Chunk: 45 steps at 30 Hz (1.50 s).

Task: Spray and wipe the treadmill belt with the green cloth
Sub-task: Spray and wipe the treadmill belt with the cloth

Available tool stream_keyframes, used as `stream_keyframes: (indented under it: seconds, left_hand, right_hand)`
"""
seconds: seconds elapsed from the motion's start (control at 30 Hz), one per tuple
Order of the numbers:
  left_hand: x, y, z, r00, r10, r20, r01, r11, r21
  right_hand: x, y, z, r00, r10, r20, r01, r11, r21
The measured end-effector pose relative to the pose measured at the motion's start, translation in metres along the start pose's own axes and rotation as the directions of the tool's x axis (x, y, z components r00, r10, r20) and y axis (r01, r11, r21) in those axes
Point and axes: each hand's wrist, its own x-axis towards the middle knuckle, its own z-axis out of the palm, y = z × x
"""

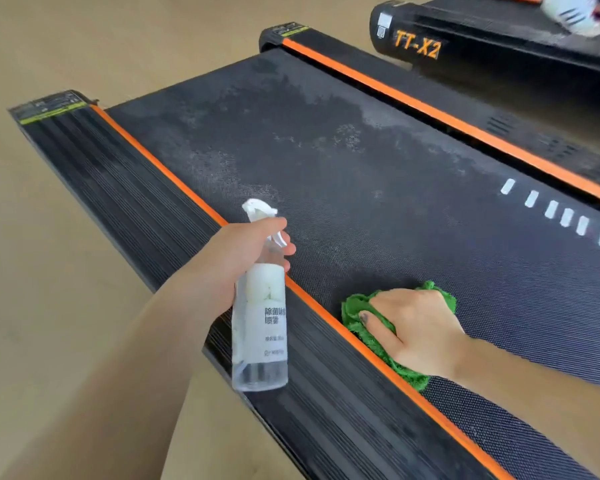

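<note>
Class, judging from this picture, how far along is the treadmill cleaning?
Done: spray marks cover the far part of the belt. In hand: the right hand presses the green cloth on the belt's near left edge; the left hand holds the spray bottle. Left: wiping the sprayed stretch.

The scene is viewed from a single head-worn wide-angle camera, angled forward and steeply down, close above the treadmill belt [378, 188] and both forearms.
</note>
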Motion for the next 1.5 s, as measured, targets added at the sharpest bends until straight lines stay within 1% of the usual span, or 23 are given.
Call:
stream_keyframes:
  seconds: [0.1,0.2,0.3,0.37,0.57,0.7,0.87,0.93,1.0,1.07,1.27,1.4,1.5]
  left_hand:
    - [-0.001,0.004,-0.008,0.993,-0.019,-0.120,0.015,0.999,-0.041]
    - [-0.006,0.000,-0.012,0.975,-0.018,-0.220,0.023,1.000,0.022]
    - [-0.009,-0.004,-0.013,0.952,-0.013,-0.305,0.029,0.998,0.047]
    - [-0.011,-0.003,-0.015,0.942,-0.009,-0.336,0.020,0.999,0.030]
    - [-0.017,0.001,-0.027,0.944,0.052,-0.326,-0.050,0.999,0.017]
    - [-0.022,0.003,-0.030,0.924,0.054,-0.379,-0.064,0.998,-0.012]
    - [-0.028,0.005,-0.029,0.926,0.099,-0.364,-0.093,0.995,0.033]
    - [-0.029,0.006,-0.030,0.905,0.102,-0.412,-0.100,0.995,0.026]
    - [-0.029,0.011,-0.036,0.860,0.103,-0.499,-0.131,0.991,-0.021]
    - [-0.030,0.015,-0.042,0.829,0.118,-0.547,-0.174,0.983,-0.051]
    - [-0.031,0.014,-0.045,0.808,0.092,-0.583,-0.162,0.984,-0.070]
    - [-0.030,0.014,-0.045,0.795,0.119,-0.595,-0.182,0.982,-0.046]
    - [-0.029,0.015,-0.050,0.753,0.103,-0.650,-0.216,0.972,-0.096]
  right_hand:
    - [0.005,-0.007,0.004,0.992,0.075,-0.101,-0.075,0.997,0.007]
    - [0.014,-0.011,0.006,0.969,0.192,-0.157,-0.192,0.981,0.016]
    - [0.033,-0.014,0.010,0.923,0.346,-0.168,-0.349,0.937,0.012]
    - [0.040,-0.016,0.015,0.899,0.409,-0.155,-0.413,0.911,0.007]
    - [0.036,-0.020,0.014,0.906,0.380,-0.186,-0.390,0.921,-0.021]
    - [0.037,-0.021,0.016,0.904,0.384,-0.186,-0.399,0.915,-0.050]
    - [0.037,-0.022,0.015,0.906,0.382,-0.182,-0.396,0.917,-0.052]
    - [0.037,-0.023,0.015,0.905,0.391,-0.170,-0.405,0.913,-0.055]
    - [0.036,-0.022,0.016,0.902,0.400,-0.161,-0.414,0.908,-0.060]
    - [0.036,-0.022,0.016,0.901,0.399,-0.168,-0.414,0.909,-0.058]
    - [0.037,-0.022,0.015,0.897,0.404,-0.178,-0.418,0.907,-0.053]
    - [0.037,-0.023,0.016,0.898,0.398,-0.187,-0.414,0.909,-0.054]
    - [0.037,-0.023,0.016,0.900,0.393,-0.186,-0.409,0.910,-0.058]
